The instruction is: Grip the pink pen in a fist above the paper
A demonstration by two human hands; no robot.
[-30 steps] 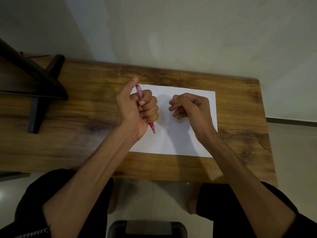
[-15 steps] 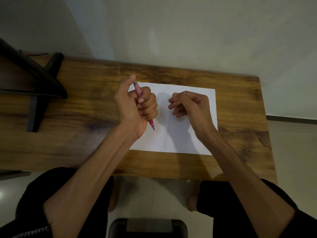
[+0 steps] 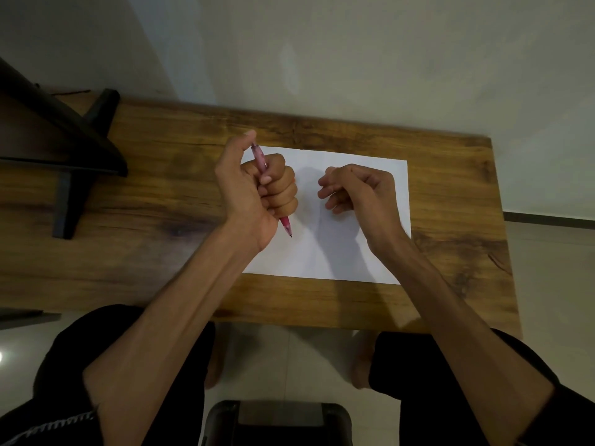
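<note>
table (image 3: 450, 175): wood-grain top, satin sheen. sheet of paper (image 3: 322, 252): plain white, matt, smooth. pen (image 3: 259, 156): translucent pink plastic, glossy. stand (image 3: 69, 201): black, matt. floor (image 3: 309, 365): pale glossy tile.

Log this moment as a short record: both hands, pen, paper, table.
left hand: grips the pen in a fist, thumb at its top end
right hand: fingers loosely curled, holds nothing, over the paper
pen: pink, tip pointing toward the person
paper: white sheet, blank where visible, flat on the table
table: wooden, against a wall
</note>
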